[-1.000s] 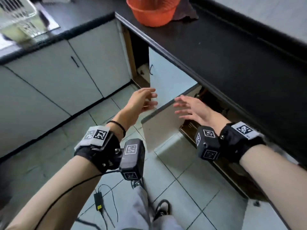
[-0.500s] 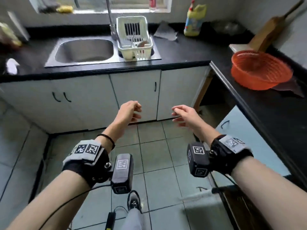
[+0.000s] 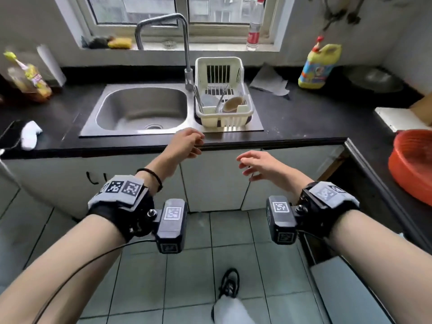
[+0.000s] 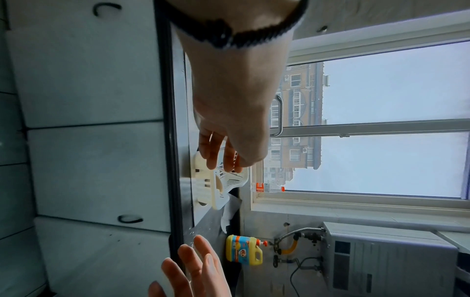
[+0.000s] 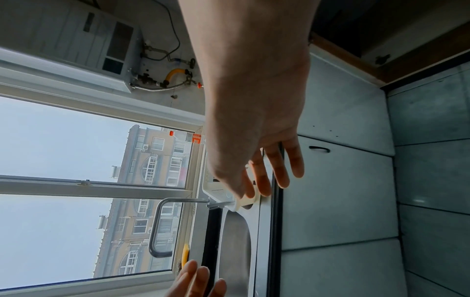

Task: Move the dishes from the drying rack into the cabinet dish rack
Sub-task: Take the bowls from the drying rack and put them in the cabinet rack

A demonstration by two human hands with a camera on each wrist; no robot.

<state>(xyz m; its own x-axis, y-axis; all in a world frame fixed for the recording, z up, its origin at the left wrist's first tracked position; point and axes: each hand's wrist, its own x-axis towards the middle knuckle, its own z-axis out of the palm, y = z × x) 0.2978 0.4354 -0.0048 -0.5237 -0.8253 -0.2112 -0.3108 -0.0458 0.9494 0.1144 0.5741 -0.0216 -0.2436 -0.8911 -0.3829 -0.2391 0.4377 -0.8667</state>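
A cream plastic drying rack (image 3: pixel 225 121) sits in the right basin by the sink. It holds a brown bowl (image 3: pixel 232 104), a grey dish (image 3: pixel 209 100) and some metal utensils (image 3: pixel 198 99). My left hand (image 3: pixel 198 146) hovers at the counter's front edge just short of the rack, fingers loosely curled and empty. My right hand (image 3: pixel 245 164) is lower and to the right, in front of the cabinet doors, with its fingers spread and empty. The left wrist view shows the left hand (image 4: pixel 223 158) above the rack (image 4: pixel 216 188). In the right wrist view, the right hand (image 5: pixel 267 180) partly hides the rack (image 5: pixel 240 202).
The steel sink (image 3: pixel 142 108) and tall faucet (image 3: pixel 163 22) are left of the rack. A yellow detergent bottle (image 3: pixel 320 66) stands at the back right and an orange basket (image 3: pixel 413 164) on the right counter. An open cabinet door (image 3: pixel 350 288) juts out at the lower right.
The view has swung from the open lower cabinet on the right round to the sink. Both empty hands have come up towards the counter edge near the drying rack.
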